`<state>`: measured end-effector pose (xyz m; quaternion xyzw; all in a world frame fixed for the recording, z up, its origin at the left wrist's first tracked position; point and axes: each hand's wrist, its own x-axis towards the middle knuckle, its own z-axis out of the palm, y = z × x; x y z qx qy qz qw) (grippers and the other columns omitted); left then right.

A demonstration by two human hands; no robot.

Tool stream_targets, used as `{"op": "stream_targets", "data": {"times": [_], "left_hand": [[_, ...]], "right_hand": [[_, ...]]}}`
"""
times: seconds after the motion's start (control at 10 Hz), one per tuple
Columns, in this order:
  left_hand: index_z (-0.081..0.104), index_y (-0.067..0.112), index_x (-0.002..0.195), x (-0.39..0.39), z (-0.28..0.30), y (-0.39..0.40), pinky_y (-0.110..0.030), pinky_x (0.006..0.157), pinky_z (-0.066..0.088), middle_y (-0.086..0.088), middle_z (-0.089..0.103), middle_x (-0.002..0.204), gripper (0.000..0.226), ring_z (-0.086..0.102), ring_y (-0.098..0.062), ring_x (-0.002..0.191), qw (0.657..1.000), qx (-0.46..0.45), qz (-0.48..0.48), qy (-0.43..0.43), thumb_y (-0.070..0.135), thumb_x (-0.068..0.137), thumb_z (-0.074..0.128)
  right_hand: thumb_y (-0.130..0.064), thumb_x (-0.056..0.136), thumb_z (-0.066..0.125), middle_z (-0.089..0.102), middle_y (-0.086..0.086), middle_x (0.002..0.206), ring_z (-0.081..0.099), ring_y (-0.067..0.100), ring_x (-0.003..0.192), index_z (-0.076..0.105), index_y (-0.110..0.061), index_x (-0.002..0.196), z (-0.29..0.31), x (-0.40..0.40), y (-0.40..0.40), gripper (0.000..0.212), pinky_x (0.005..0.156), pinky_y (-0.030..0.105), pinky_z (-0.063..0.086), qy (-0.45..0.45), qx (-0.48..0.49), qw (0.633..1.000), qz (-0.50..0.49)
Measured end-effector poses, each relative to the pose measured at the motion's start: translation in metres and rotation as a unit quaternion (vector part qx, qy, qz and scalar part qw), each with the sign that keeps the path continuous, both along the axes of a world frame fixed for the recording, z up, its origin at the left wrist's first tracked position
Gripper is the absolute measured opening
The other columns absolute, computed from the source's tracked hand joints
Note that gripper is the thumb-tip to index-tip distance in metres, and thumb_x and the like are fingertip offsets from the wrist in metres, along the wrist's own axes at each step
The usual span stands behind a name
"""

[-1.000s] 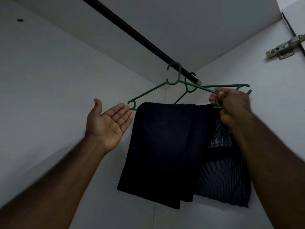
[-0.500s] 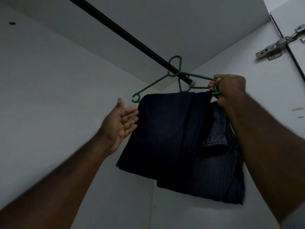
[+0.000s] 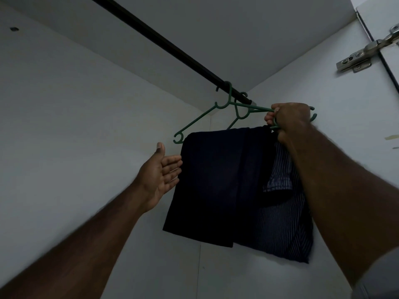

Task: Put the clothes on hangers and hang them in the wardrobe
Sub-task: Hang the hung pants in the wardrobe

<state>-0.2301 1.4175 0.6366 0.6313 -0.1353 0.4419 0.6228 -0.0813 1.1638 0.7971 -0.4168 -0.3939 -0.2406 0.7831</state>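
two hangers on the rail, one hand steadying, one standing by

the right hand (image 3: 289, 119) is clenched round the right-hand ends of the green hangers (image 3: 200, 119), at about two o'clock from the middle of the view. that grip seems meant to keep them level and stop them swinging while their hooks settle over the dark rail (image 3: 164, 44), which runs from eleven o'clock down toward the far corner.

the dark folded trousers (image 3: 213, 182) hang over the front hanger's bar, draped so the weight falls evenly on both sides. behind them, toward four o'clock, a striped shirt (image 3: 282, 214) hangs partly hidden by the right forearm.

the left hand (image 3: 160, 175) is at nine o'clock of the trousers, palm up, fingers straight and spread a little, holding nothing. its fingertips reach the cloth's left edge; i cannot tell if they touch. i'd guess it waits there to catch or smooth the fabric.

both hooks look to be over the rail, so this hanging seems nearly done. a metal hinge (image 3: 358, 57) sits at one o'clock on the wardrobe's side.
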Motion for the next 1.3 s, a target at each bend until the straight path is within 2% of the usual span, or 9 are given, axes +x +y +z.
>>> {"op": "stream_targets", "data": {"times": [0.1, 0.2, 0.4, 0.5, 0.6, 0.8, 1.0, 1.1, 1.3], "left_hand": [[0.053, 0.011, 0.141, 0.006, -0.003, -0.001, -0.044, 0.118, 0.035, -0.009, 0.053, 0.148, 0.077, 0.047, -0.024, 0.138, 1.0, -0.001, -0.003, 0.009, 0.069, 0.098, 0.028], [0.053, 0.011, 0.141, 0.009, -0.004, -0.002, -0.044, 0.118, 0.035, -0.009, 0.053, 0.147, 0.077, 0.048, -0.024, 0.138, 1.0, -0.004, -0.004, 0.008, 0.069, 0.098, 0.028], [0.052, 0.01, 0.142, 0.011, -0.009, -0.005, -0.043, 0.117, 0.037, -0.009, 0.052, 0.148, 0.078, 0.048, -0.024, 0.138, 1.0, -0.008, -0.008, 0.009, 0.069, 0.098, 0.028], [0.053, 0.011, 0.141, 0.009, -0.011, -0.006, -0.042, 0.116, 0.037, -0.009, 0.052, 0.148, 0.077, 0.047, -0.023, 0.139, 1.0, -0.012, -0.006, 0.007, 0.07, 0.098, 0.028], [0.053, 0.011, 0.142, 0.005, -0.011, -0.011, -0.042, 0.117, 0.036, -0.01, 0.051, 0.149, 0.077, 0.045, -0.024, 0.14, 1.0, -0.013, -0.001, 0.005, 0.069, 0.098, 0.027], [0.052, 0.011, 0.143, -0.003, -0.015, -0.021, -0.04, 0.117, 0.035, -0.008, 0.051, 0.149, 0.075, 0.047, -0.021, 0.139, 0.999, 0.01, 0.04, 0.009, 0.066, 0.099, 0.028], [0.055, 0.017, 0.141, -0.007, -0.025, -0.04, -0.037, 0.114, 0.036, 0.005, 0.055, 0.138, 0.068, 0.05, -0.01, 0.125, 0.969, 0.11, 0.222, 0.01, 0.064, 0.098, 0.03], [0.056, 0.019, 0.139, -0.013, -0.033, -0.051, -0.028, 0.102, 0.035, 0.002, 0.059, 0.133, 0.057, 0.051, -0.018, 0.128, 0.927, 0.162, 0.339, 0.012, 0.056, 0.103, 0.031], [0.041, 0.021, 0.151, -0.027, -0.057, -0.069, -0.037, 0.114, 0.034, -0.002, 0.046, 0.154, 0.058, 0.043, -0.022, 0.141, 0.895, 0.203, 0.397, 0.008, 0.054, 0.103, 0.037]], "right_hand": [[0.004, 0.102, 0.021, 0.032, 0.003, 0.067, 0.035, 0.004, 0.041, 0.042, -0.015, 0.075, -0.002, -0.002, 0.001, 0.038, 0.047, 0.017, 0.026, -0.002, -0.03, 0.998, 0.054], [0.003, 0.104, 0.019, 0.032, 0.004, 0.068, 0.033, 0.009, 0.055, 0.041, -0.014, 0.075, -0.004, -0.001, -0.001, 0.04, 0.048, 0.019, 0.029, -0.008, -0.048, 0.999, 0.024], [-0.003, 0.098, 0.051, 0.062, 0.007, 0.076, 0.062, 0.013, 0.062, 0.063, -0.008, 0.095, -0.015, -0.002, -0.014, 0.012, 0.058, 0.025, 0.055, -0.032, -0.028, 0.994, -0.099], [-0.011, 0.098, 0.057, 0.07, 0.014, 0.093, 0.071, 0.025, 0.083, 0.07, -0.009, 0.109, -0.02, 0.001, -0.016, 0.017, 0.08, 0.041, 0.062, -0.056, -0.049, 0.977, -0.198], [-0.017, 0.099, 0.054, 0.068, 0.019, 0.108, 0.067, 0.034, 0.099, 0.066, -0.003, 0.121, -0.025, -0.004, -0.022, 0.029, 0.093, 0.048, 0.055, -0.083, -0.087, 0.953, -0.276], [-0.019, 0.102, 0.046, 0.06, 0.02, 0.11, 0.057, 0.032, 0.104, 0.053, 0.002, 0.122, -0.039, -0.008, -0.032, 0.03, 0.079, 0.031, 0.039, -0.122, -0.173, 0.902, -0.375], [-0.019, 0.1, 0.055, 0.057, 0.022, 0.128, 0.054, 0.035, 0.116, 0.042, 0.002, 0.139, -0.061, -0.023, -0.045, 0.047, 0.079, 0.031, 0.038, -0.148, -0.193, 0.87, -0.43], [-0.027, 0.096, 0.06, 0.046, 0.022, 0.14, 0.048, 0.037, 0.127, 0.032, -0.003, 0.15, -0.077, -0.031, -0.052, 0.066, 0.103, 0.04, 0.04, -0.153, -0.182, 0.865, -0.441], [-0.037, 0.094, 0.06, 0.044, 0.018, 0.146, 0.04, 0.037, 0.134, 0.035, -0.01, 0.15, -0.128, -0.058, -0.064, 0.067, 0.109, 0.049, 0.037, -0.181, -0.221, 0.821, -0.494]]}}
